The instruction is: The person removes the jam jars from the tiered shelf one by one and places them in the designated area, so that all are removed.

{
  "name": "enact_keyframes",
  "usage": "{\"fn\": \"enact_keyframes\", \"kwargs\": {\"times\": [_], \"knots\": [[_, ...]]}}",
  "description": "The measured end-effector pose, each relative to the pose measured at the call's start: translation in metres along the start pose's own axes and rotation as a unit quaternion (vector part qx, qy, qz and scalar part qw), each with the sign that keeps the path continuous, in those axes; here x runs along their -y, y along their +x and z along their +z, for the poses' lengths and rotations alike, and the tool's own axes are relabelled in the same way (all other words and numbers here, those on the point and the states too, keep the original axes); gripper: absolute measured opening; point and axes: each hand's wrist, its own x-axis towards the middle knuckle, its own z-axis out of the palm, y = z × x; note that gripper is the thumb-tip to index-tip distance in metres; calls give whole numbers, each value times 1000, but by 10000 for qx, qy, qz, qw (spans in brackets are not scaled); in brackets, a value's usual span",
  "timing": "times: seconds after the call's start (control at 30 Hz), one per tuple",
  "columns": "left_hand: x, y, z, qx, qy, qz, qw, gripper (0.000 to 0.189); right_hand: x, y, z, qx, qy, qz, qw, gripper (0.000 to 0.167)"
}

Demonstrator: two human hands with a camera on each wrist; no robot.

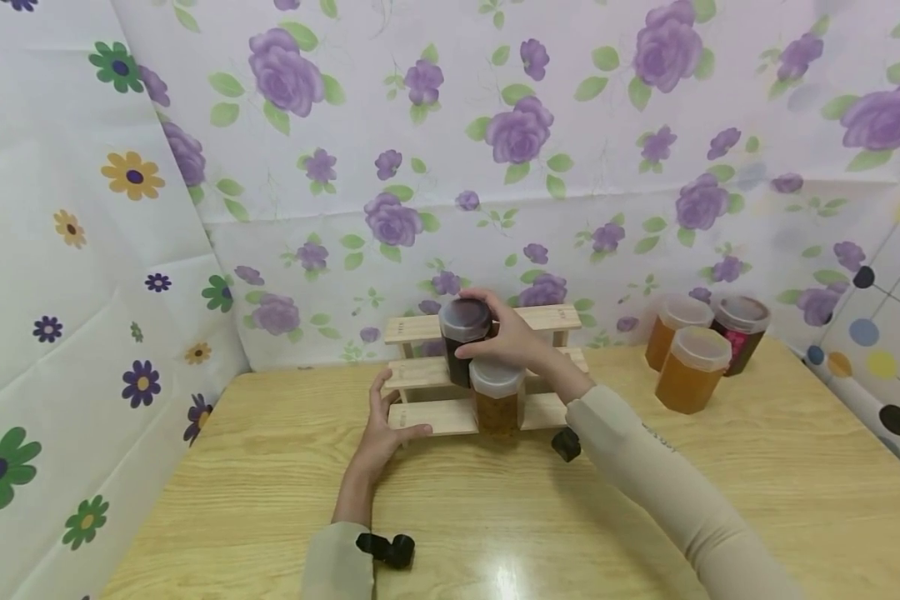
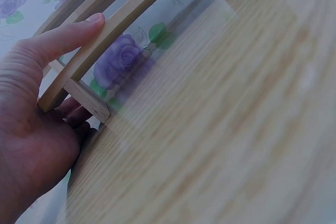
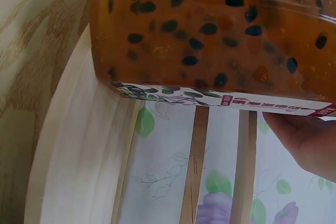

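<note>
A small three-tier wooden rack [image 1: 438, 417] stands against the back wall. My left hand [image 1: 377, 429] grips its left end; in the left wrist view the thumb lies over a board [image 2: 113, 30] and the fingers are below. With my right hand [image 1: 513, 343] I hold a dark jar [image 1: 461, 337] with a translucent lid at the upper tiers; whether it rests on a board I cannot tell. In front of it, an amber jam jar [image 1: 497, 408] stands on the lowest tier. Dark seeds show through this jar [image 3: 210, 35] in the right wrist view, with part of the right hand [image 3: 310, 142] behind.
On the table's right side stand two amber jars [image 1: 692, 375] and a dark jar [image 1: 742, 333] with a pink label, grouped closely. A flowered cloth [image 1: 390, 167] covers the wall just behind the rack. The wood-grain table [image 1: 480, 508] extends in front.
</note>
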Motion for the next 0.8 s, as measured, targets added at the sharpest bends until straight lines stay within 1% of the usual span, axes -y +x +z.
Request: {"fn": "enact_keyframes", "kwargs": {"times": [0.17, 0.47, 0.8], "knots": [[0, 0, 2, -18, -58, 17, 10000, 110, -2, -2, -2, -6, 114, -60, 9999, 77], [-2, 1, 2, -5, -62, 48, 10000, 109, -1, 0, -4, -209, -59, 17, 9998, 73], [-1, 0, 1, -67, -86, -64, 9999, 109, -3, -1, -1, -352, 82, 94, 9993, 70]]}}
